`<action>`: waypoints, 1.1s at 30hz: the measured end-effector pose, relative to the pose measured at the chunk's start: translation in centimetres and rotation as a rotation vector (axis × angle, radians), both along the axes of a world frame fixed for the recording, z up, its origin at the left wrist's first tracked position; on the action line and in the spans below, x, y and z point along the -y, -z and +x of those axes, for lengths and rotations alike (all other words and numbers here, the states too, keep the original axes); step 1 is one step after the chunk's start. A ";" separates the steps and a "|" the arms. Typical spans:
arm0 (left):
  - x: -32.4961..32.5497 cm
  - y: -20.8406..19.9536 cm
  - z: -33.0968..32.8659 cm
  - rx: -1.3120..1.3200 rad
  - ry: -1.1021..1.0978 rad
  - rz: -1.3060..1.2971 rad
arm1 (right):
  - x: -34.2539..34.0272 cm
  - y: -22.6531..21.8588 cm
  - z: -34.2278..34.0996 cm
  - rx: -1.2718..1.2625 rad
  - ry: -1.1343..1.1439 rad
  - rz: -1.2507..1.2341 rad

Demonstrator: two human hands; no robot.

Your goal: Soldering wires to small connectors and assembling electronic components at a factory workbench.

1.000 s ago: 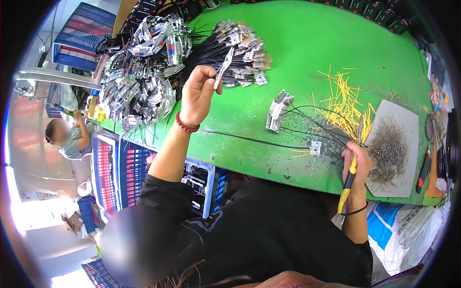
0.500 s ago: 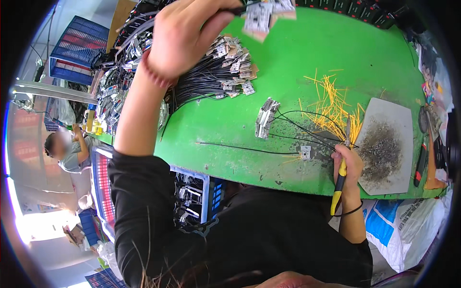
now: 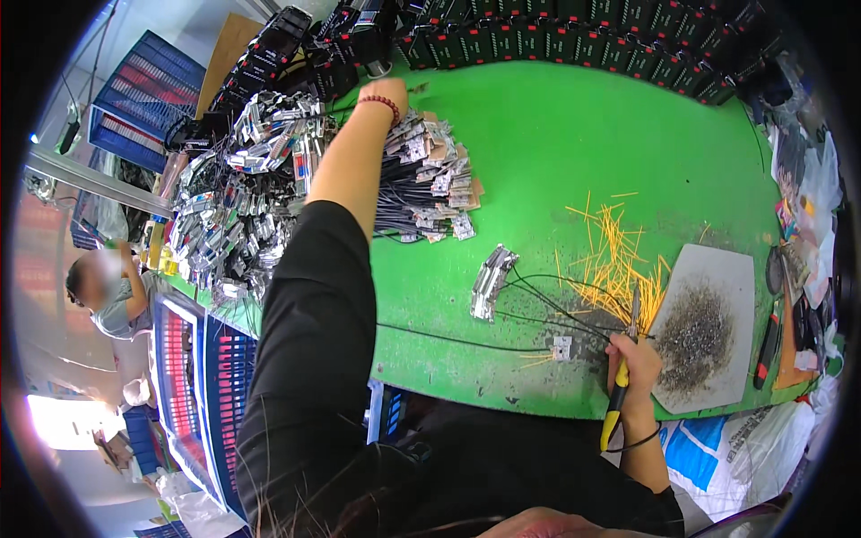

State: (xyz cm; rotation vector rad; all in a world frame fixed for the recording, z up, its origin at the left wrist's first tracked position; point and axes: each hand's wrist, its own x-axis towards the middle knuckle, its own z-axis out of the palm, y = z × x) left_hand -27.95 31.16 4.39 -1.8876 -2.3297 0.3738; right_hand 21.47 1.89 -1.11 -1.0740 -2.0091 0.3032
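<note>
My right hand (image 3: 639, 361) is closed round pliers (image 3: 617, 405) with yellow-and-black handles, their metal jaws pointing away from me. Thin black wires run from beside that hand to a silver metal part (image 3: 492, 283) lying on the green table. A small white square plate (image 3: 561, 348) on a black wire lies left of the hand. My left arm stretches to the far side, where my left hand (image 3: 386, 89) is beside the black boxes; its fingers are hidden. Below its wrist lies a bundle of black cables (image 3: 408, 199) with small metal-and-card ends.
Rows of black boxes (image 3: 574, 40) line the back edge. A heap of silver parts (image 3: 238, 211) covers the left side. Yellow sticks (image 3: 605, 255) lie scattered near a grey board (image 3: 708, 332) with dark grit. A person (image 3: 126, 287) sits at far left, near blue crates (image 3: 148, 99).
My left hand has moved to the far edge; the small plates and cables it carried no longer show in it. My view has shifted. The right hand still grips the pliers.
</note>
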 end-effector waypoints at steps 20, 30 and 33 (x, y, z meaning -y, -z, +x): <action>9.0 -2.5 4.4 0.307 0.255 0.336 | -0.6 -0.5 0.0 -0.033 -0.090 0.028; 2.7 -8.4 4.9 0.123 0.669 0.672 | -0.5 -0.1 -0.1 -0.070 -0.042 0.032; 3.3 -2.8 0.0 -0.024 0.409 0.314 | -0.7 -0.2 -0.1 -0.078 -0.062 0.058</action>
